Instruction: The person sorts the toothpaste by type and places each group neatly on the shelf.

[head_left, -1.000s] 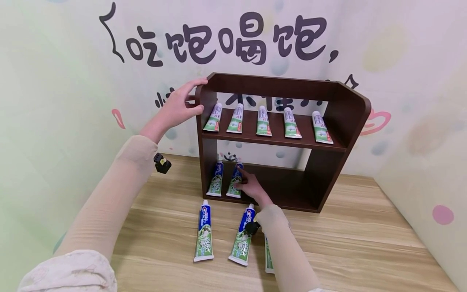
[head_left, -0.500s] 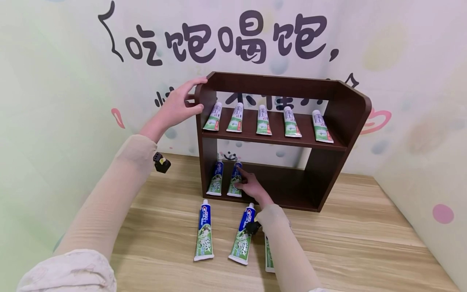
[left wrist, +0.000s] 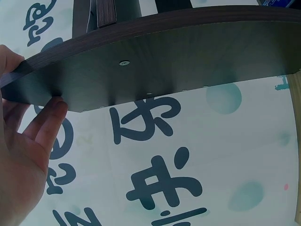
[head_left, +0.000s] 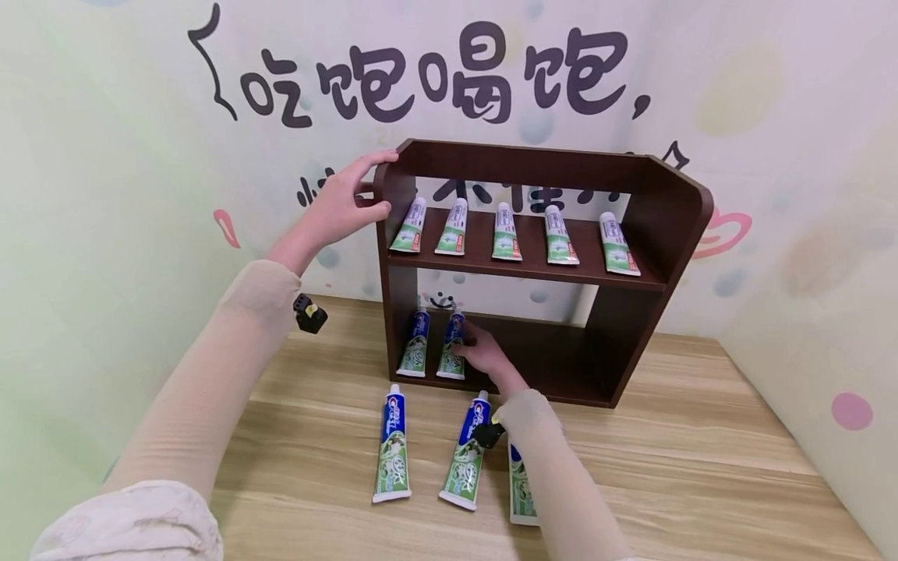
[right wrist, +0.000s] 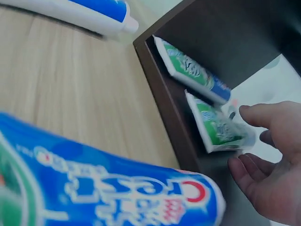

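Observation:
My left hand (head_left: 344, 204) holds the left side panel of a dark brown two-tier shelf (head_left: 533, 160). In the left wrist view, the panel (left wrist: 155, 70) lies between thumb and fingers. Low on the shelf, my right hand (head_left: 486, 354) is beside a blue-and-green toothpaste tube (head_left: 450, 362), second from the left. The right wrist view shows that hand (right wrist: 277, 160) with thumb and fingers spread around the cap end of this tube (right wrist: 221, 127), apart from it. Another such tube (head_left: 412, 358) lies to its left, against the side panel.
Several white-and-green toothpaste tubes (head_left: 506, 238) lie in a row on the upper tier. On the wooden table (head_left: 302, 436) in front are three blue-and-green tubes, left (head_left: 392, 452), middle (head_left: 464, 460) and right (head_left: 522, 491), the last partly behind my right forearm.
My right hand has let go of the second tube on the lower tier and drawn slightly off it; the index finger no longer lies along it. My left hand stays on the panel.

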The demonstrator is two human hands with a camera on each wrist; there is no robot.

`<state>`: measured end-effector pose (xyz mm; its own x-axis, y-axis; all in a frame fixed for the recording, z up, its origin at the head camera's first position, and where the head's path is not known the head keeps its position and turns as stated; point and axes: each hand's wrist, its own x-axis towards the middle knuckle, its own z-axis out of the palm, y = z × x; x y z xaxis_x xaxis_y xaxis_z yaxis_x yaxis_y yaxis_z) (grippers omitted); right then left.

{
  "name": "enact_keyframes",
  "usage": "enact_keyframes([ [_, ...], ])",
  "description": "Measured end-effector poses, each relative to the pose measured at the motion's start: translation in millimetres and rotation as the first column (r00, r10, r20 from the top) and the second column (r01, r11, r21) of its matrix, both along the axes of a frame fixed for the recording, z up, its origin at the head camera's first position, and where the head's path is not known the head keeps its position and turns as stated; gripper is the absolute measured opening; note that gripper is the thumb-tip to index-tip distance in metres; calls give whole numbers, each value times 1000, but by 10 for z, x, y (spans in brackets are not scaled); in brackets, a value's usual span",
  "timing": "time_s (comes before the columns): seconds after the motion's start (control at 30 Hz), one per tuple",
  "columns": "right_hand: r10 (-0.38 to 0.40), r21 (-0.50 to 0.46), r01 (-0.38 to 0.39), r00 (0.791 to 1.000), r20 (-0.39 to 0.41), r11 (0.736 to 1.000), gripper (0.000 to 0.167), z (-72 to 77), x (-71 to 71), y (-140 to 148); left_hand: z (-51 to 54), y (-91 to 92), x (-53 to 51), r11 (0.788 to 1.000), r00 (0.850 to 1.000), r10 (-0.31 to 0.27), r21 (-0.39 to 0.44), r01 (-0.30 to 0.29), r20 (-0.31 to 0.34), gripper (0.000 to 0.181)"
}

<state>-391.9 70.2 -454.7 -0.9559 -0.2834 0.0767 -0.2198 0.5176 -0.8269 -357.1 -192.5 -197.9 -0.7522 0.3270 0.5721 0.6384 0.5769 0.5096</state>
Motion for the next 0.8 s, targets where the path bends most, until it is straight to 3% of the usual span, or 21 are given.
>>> enact_keyframes([
  [0.27,-22,2,22,999,-38,1000,66,141,114,104,-7,5,-13,1000,1000,5,-14,-5,-11,63],
  [0.8,-65,-7,65,984,-168,998,64,423,564,324,0,4,-8,1000,1000,8,-7,-8,-5,63],
])
